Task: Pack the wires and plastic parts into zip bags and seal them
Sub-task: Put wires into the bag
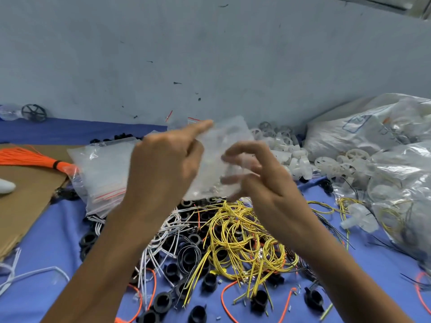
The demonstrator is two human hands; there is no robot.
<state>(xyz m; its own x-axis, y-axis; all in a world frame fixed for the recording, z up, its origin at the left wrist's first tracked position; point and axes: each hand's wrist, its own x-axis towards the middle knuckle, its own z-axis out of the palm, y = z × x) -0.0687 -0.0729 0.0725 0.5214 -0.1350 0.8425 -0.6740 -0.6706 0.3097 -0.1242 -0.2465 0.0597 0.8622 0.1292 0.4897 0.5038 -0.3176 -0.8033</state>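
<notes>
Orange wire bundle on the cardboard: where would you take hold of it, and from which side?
Grip the orange wire bundle at its black tie, from above, fingers closing across it. There the strands are cinched narrow; leftward they fan out loose. The stack of zip bags crowds its right end, so come in from the cardboard side.
</notes>
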